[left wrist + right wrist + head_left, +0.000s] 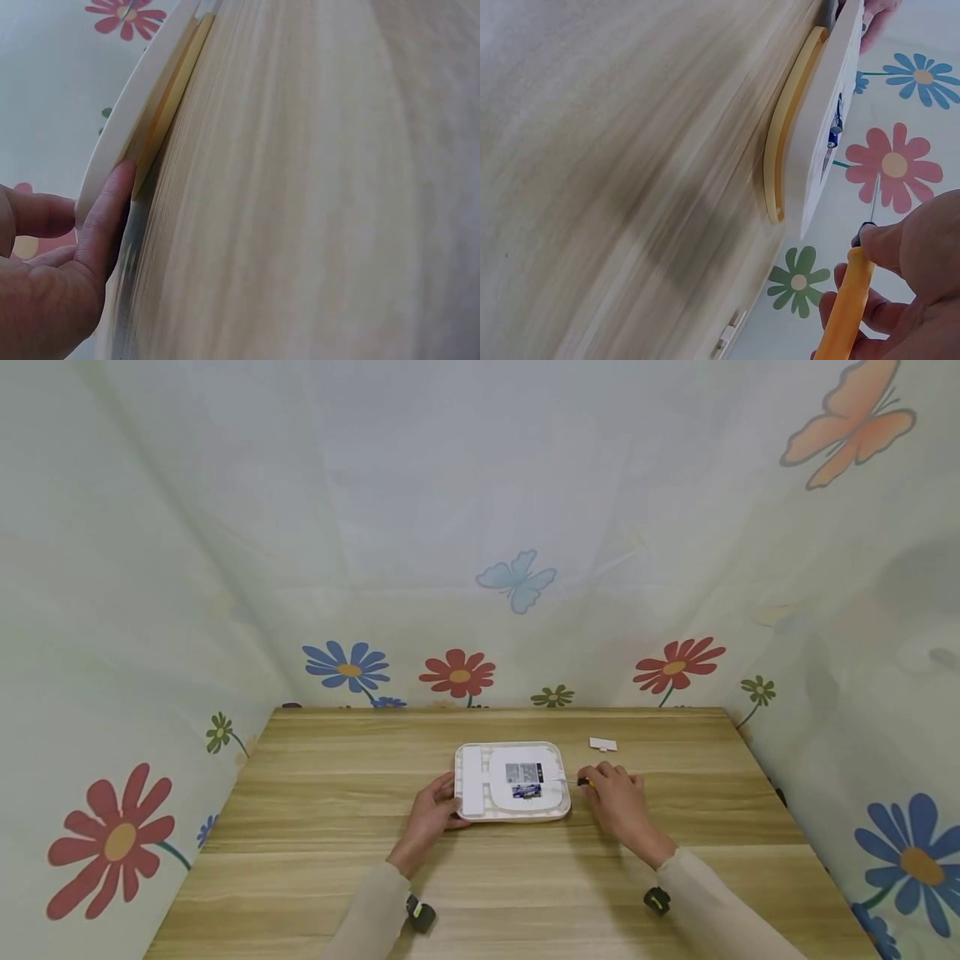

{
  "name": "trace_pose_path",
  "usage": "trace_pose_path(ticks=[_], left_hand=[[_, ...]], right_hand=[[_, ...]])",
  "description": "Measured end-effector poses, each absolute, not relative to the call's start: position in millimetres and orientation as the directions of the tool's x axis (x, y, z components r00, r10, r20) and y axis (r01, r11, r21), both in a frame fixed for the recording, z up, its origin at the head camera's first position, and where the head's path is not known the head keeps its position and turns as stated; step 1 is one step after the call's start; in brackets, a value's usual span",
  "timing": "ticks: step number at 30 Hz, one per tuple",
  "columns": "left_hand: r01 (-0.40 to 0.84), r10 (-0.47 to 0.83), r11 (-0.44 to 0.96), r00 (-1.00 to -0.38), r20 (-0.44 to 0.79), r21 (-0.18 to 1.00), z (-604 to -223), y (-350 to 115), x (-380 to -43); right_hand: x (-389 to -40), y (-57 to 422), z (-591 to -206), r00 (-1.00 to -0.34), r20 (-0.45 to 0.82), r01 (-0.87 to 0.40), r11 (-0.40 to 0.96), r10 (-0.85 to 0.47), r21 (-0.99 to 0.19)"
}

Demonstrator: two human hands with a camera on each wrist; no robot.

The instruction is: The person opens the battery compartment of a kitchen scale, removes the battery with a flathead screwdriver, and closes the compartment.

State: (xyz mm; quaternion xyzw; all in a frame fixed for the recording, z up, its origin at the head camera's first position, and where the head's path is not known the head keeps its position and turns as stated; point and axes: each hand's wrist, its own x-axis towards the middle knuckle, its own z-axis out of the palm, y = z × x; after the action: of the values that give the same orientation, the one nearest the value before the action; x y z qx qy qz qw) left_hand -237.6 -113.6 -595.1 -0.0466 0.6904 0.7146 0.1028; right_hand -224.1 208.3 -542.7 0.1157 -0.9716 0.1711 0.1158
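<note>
- White rounded device (525, 756): flat side up on wood-grain table (510, 885), taken as clock centre in head view; pale yellow rim (774, 142) below it in the wrist views.
- On device: white strip (472, 781) at 9 o'clock, printed label (521, 772) near middle, blue battery-like cylinders (527, 791) just below label, around 5 o'clock.
- Left hand (433, 812): at 8 o'clock, gripping device edge; left wrist view shows one finger tucked under the edge, another digit against its outer side.
- Right hand (617, 800): at 3 o'clock, fingers and thumb pinching screwdriver (846, 311), orange-yellow handle, black collar, thin metal shaft.
- Shaft points to 9 o'clock, overlapping device's right rim in head view; can't tell whether tip touches.
- Small white cover (603, 744): on table at 2 o'clock, apart from device, near right hand, small tab at its 6 o'clock side.
- Black wrist units: left one (422, 914) at 7 o'clock, right one (657, 902) at 4 o'clock, beside light sleeves (723, 902).
- Backdrop (450, 485): printed flowers and butterflies, blue butterfly (519, 581) at 12 o'clock.
</note>
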Motion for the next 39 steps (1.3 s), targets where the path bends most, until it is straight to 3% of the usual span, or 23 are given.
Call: trace_pose_path(ticks=[8, 27, 39], left_hand=[[-0.224, 0.077, -0.029, -0.972, -0.221, 0.974, -594, -114, -237], [-0.230, 0.096, -0.034, -0.969, -0.226, 0.973, -594, -116, -239], [-0.217, 0.101, -0.038, -0.972, -0.212, 0.976, -597, -116, -240]], right_hand=[[-223, 218, -543, -0.946, 0.275, -0.249, 0.927, -0.171, -0.280], [-223, 239, -551, -0.985, 0.132, -0.136, 0.974, -0.113, -0.183], [-216, 239, -558, -0.971, 0.172, -0.190, 0.971, -0.164, -0.146]])
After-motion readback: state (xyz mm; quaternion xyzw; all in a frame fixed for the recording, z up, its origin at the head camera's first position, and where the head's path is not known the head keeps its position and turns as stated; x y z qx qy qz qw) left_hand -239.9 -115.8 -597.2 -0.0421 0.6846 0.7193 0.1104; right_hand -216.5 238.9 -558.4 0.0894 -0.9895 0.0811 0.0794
